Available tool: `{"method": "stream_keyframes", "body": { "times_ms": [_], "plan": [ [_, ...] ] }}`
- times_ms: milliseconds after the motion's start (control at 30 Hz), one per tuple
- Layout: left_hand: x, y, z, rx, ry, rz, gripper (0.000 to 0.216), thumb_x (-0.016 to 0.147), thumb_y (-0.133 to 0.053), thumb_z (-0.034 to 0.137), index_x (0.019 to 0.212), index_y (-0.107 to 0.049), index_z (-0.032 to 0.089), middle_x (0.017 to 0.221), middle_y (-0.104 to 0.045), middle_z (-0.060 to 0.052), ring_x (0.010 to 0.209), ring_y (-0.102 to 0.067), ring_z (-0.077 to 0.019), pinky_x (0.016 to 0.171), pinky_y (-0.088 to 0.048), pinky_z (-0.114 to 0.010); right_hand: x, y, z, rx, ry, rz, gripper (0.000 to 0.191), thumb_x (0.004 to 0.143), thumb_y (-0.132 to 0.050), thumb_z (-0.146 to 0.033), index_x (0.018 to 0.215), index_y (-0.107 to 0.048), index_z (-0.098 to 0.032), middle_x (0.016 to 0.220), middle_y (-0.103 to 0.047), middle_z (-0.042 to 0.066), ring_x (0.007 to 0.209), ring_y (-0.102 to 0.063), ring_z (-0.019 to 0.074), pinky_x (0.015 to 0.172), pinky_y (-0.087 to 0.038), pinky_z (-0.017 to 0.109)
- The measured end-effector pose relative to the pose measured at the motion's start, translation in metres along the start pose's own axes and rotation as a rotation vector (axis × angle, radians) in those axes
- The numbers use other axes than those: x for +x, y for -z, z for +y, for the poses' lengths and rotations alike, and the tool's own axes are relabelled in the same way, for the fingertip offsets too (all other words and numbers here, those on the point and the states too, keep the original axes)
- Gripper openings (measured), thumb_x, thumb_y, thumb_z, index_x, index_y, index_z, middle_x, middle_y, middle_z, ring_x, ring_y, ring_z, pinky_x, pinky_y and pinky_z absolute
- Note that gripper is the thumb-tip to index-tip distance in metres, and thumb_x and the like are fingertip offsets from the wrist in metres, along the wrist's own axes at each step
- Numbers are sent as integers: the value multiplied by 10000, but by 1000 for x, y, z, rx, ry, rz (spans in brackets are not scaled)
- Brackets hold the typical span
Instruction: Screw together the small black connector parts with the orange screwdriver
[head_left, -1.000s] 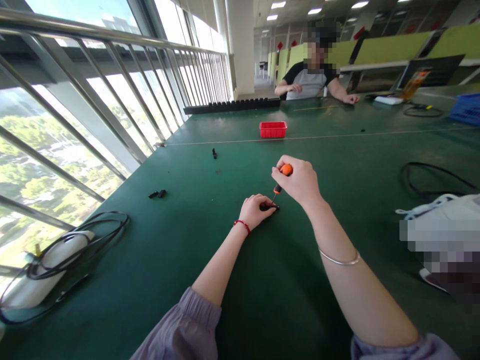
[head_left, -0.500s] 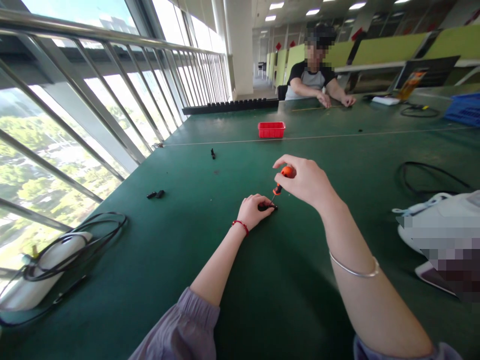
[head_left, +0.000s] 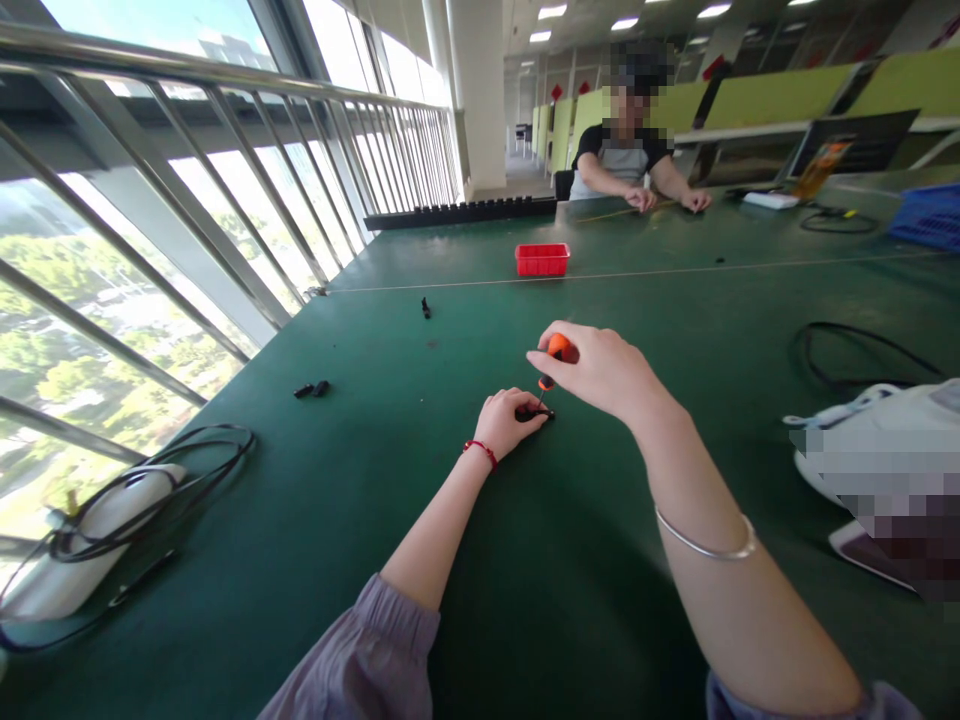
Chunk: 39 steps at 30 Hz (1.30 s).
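Fingers of my left hand (head_left: pixel 506 424) press a small black part (head_left: pixel 527 413) against the green table (head_left: pixel 360 480); its exact kind is too small and covered to make out. My right hand (head_left: pixel 600 368) is closed around the orange and black handle of a screwdriver (head_left: pixel 556 349). The tool stands nearly upright, its thin shaft running down to the black part beside my left fingertips. Where tip and part meet is too small to see clearly.
A red tray (head_left: pixel 542 261) lies ahead. Small black pieces (head_left: pixel 312 389) sit to the left, another black piece (head_left: pixel 426 308) farther back. Coiled cable (head_left: pixel 150 500) lies at left, a white bag-like object (head_left: pixel 885 440) at right. Across the table sits a person (head_left: pixel 622 165).
My right hand has shifted slightly left and lower, and the screwdriver has become more upright. My left hand stays in place. The person across has moved their hands a little.
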<state>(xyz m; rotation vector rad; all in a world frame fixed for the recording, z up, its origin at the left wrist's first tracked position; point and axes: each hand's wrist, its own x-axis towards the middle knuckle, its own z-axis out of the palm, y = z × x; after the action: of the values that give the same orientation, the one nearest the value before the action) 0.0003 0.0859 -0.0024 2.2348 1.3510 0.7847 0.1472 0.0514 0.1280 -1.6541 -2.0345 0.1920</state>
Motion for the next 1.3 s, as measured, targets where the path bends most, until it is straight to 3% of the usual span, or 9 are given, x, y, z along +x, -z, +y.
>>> {"method": "stream_keyframes", "body": {
  "times_ms": [100, 233, 400, 567, 767, 900, 1100, 1233, 1300],
  "plan": [
    [0, 0, -1, -10, -4, 2, 100, 747, -658, 301, 763, -671, 203, 809, -656, 2, 772, -560, -152, 777, -446, -296, 1, -3, 0, -7, -9, 19, 403, 853, -407, -525, 644, -573, -223, 582, -573, 5, 545, -480, 146, 514, -290, 264],
    [0, 0, -1, -10, -3, 1, 103, 746, -658, 302, 769, -672, 202, 799, -652, 1, 771, -558, -155, 758, -447, -293, 1, -4, -2, -23, -11, 60, 145, 749, -552, -364, 833, -574, -248, 705, -618, -9, 581, -496, 146, 510, -290, 253],
    [0, 1, -1, -3, 1, -7, 102, 747, -655, 302, 766, -667, 203, 816, -657, 0, 778, -561, -155, 766, -448, -293, 2, -6, -2, -20, -47, 32, 350, 826, -430, -534, 688, -555, -238, 600, -577, 0, 565, -491, 160, 505, -293, 265],
    [-1, 0, 1, -5, 5, 2, 101, 747, -648, 297, 776, -667, 202, 818, -661, -1, 783, -562, -158, 771, -445, -296, 2, -5, -1, -51, -55, 72, 129, 742, -547, -357, 813, -574, -253, 674, -612, -9, 579, -501, 154, 503, -289, 256],
    [-2, 0, 3, -2, 6, 21, 104, 765, -624, 296, 769, -677, 206, 798, -661, 6, 771, -560, -154, 760, -434, -293, 2, -2, 1, -43, -48, 12, 350, 822, -447, -536, 709, -607, -246, 648, -620, 12, 603, -528, 172, 518, -312, 269],
    [-1, 0, 1, -9, 4, 17, 106, 761, -635, 299, 781, -690, 210, 801, -660, 6, 777, -558, -154, 754, -431, -289, 2, -3, -1, -41, -20, 40, 144, 752, -544, -363, 835, -596, -258, 728, -639, -9, 614, -532, 155, 512, -310, 255],
    [-1, 1, 1, -37, 0, 6, 109, 759, -639, 284, 808, -710, 217, 817, -664, 7, 770, -561, -146, 765, -433, -285, 2, -5, -1, -31, -42, 10, 399, 843, -393, -546, 678, -576, -233, 625, -596, 9, 584, -510, 161, 513, -317, 266],
    [0, 1, 0, -46, -2, 1, 113, 752, -643, 277, 818, -717, 222, 820, -665, 10, 771, -560, -145, 768, -434, -282, 1, -5, -3, -36, -32, 41, 154, 770, -525, -382, 831, -577, -251, 701, -623, -11, 593, -511, 149, 513, -313, 256],
    [0, 1, 0, -48, -6, -2, 116, 751, -643, 277, 823, -718, 224, 822, -666, 10, 771, -560, -144, 770, -436, -281, 1, -4, -4, -33, -32, 38, 200, 756, -547, -427, 849, -568, -251, 712, -625, -10, 597, -511, 152, 513, -310, 257]
  ]
}}
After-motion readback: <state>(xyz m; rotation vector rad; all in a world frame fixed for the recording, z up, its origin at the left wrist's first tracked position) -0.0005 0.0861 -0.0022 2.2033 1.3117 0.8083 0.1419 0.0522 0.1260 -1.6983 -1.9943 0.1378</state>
